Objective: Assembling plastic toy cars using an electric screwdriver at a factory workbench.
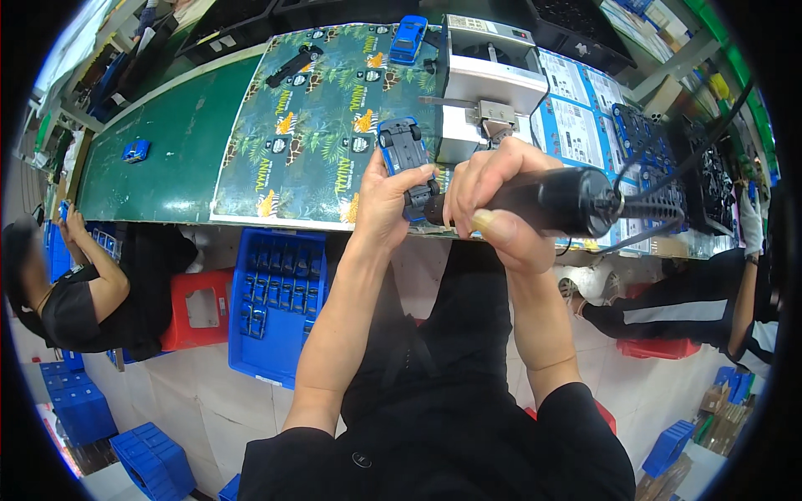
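Note:
My left hand is closed round a blue toy car, held with its black underside and wheels facing up. My right hand wraps round a black electric screwdriver, lying nearly level. Its front end points left at the car's near end; the fingers hide whether the tip touches. Just beyond my right hand stands a white metal screw-feeder-like machine. Another blue toy car sits upright at the mat's far edge, left of the machine. A black car chassis lies at the far left of the mat.
The patterned mat covers the green table, with a small blue car farther left. A blue tray of cars stands below the edge. The screwdriver's cable runs right, near blue car shells. Co-workers sit either side.

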A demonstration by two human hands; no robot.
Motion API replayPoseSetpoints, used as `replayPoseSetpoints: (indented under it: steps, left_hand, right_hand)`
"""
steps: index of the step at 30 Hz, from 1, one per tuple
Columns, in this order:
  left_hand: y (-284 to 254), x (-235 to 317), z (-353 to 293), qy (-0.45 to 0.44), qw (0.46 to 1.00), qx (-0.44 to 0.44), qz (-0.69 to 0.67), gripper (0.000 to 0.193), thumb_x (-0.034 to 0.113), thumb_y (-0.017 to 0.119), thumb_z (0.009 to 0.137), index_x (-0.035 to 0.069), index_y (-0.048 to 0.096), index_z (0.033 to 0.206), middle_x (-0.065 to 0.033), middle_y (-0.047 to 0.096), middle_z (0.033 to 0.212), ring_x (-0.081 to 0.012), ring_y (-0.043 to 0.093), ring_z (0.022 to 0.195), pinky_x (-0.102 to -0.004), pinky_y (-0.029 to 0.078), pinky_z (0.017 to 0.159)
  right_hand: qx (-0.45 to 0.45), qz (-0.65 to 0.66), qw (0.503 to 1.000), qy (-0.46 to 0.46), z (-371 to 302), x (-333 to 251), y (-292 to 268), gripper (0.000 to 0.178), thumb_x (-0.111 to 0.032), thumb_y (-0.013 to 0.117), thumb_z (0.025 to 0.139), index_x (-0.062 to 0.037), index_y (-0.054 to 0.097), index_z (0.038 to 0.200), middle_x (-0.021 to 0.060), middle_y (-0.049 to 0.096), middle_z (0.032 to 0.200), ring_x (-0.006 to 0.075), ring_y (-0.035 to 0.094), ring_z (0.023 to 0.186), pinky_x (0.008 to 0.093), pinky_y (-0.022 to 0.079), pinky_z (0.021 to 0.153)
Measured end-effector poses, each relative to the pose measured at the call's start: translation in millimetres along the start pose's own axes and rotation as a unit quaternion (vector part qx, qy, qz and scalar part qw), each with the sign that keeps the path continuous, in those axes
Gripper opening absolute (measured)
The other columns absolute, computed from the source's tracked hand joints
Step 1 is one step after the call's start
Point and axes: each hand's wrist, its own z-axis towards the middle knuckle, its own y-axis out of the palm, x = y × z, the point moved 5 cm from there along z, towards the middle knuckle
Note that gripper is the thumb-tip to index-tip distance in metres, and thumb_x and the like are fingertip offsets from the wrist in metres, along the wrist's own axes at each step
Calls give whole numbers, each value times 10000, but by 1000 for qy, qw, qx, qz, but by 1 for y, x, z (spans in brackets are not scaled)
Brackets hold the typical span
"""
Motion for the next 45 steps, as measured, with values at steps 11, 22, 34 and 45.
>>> replayPoseSetpoints:
  steps: [11,22,34,45]
  left_hand:
    - [-14,1,1,-41,988,-73,-133,598,554,269,1034,81,530,1290,-157,648,1136,-296,654,1004,-454,560,834]
    - [-35,56,4,-4,991,-116,-69,458,409,508,1014,89,520,1341,-132,648,1154,-221,659,991,-384,560,851]
    - [-111,194,24,212,482,-165,834,574,307,854,654,108,690,1167,-142,620,1257,-332,531,1200,-449,405,1028]
    - [-327,233,-42,283,483,333,759,682,506,528,941,18,451,1410,-220,362,1508,-376,257,1436,-497,125,1183]
  right_hand:
    - [115,-124,984,-62,-34,-32,-85,136,-126,588,914,-12,519,945,80,531,678,170,525,561,333,487,584]
    - [258,-135,956,14,-35,-14,-114,121,-32,664,871,-16,544,888,54,546,601,142,540,497,295,487,547]
    - [265,-153,952,17,-61,-11,-134,82,-55,579,912,-35,500,917,33,483,659,129,492,577,285,439,638]
    - [215,-125,969,-2,-56,-11,-134,91,-75,567,930,-32,500,974,37,480,724,130,485,635,290,422,671]
